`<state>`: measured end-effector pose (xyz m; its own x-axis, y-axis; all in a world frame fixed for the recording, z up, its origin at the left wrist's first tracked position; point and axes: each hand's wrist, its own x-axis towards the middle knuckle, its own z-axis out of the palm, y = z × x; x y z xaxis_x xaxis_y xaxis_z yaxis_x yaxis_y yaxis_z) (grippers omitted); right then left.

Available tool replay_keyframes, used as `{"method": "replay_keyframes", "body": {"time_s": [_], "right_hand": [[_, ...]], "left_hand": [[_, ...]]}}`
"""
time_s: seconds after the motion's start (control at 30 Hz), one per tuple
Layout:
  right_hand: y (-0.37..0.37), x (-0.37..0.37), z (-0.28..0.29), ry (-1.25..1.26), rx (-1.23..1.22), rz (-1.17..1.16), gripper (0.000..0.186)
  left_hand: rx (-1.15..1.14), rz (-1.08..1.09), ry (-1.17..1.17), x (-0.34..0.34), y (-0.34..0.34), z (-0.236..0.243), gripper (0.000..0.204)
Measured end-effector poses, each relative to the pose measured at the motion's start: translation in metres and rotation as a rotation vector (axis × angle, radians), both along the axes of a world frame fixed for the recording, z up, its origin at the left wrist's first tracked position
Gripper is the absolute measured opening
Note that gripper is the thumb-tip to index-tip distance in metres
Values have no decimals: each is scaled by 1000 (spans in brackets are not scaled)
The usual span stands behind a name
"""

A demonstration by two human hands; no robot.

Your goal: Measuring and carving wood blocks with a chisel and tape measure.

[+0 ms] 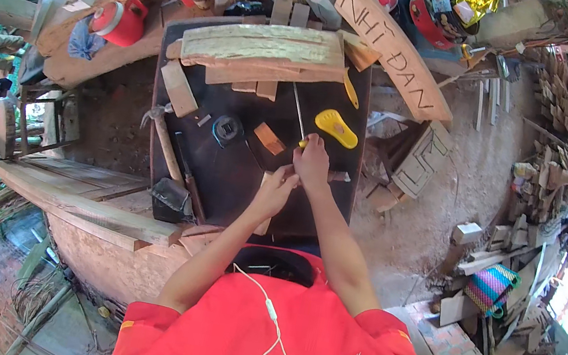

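Observation:
My right hand (312,162) is closed around the yellow handle of a screwdriver (299,113), whose long thin shaft points away toward a thick wooden board (263,51). Close by on the near side, my left hand (276,191) has its fingers pinched together, and what they hold is hidden. Pale wood shows beneath that hand. Beyond the hands on the dark tabletop (228,176) lie an orange-brown wood block (270,138), a blue and black tape measure (227,130) and a yellow rounded tool (336,128). A hammer (168,148) rests along the left edge.
A pale wood block (179,89) sits at the table's left. Farther off stand a red jug (118,20) and a lettered plank (393,50). Another marked board (423,159) leans to the right. Scrap wood (564,95) and a woven basket (491,288) lie at far right.

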<state>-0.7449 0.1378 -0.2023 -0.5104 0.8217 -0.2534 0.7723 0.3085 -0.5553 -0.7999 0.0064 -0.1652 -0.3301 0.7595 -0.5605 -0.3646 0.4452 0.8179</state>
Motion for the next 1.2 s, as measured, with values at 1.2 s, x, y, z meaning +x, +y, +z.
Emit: {"method": "replay_keyframes", "body": {"time_s": [1.2], "right_hand": [[63, -14, 76, 129, 205, 673, 24]], "left_hand": [[-178, -58, 659, 9, -113, 21, 39]]}}
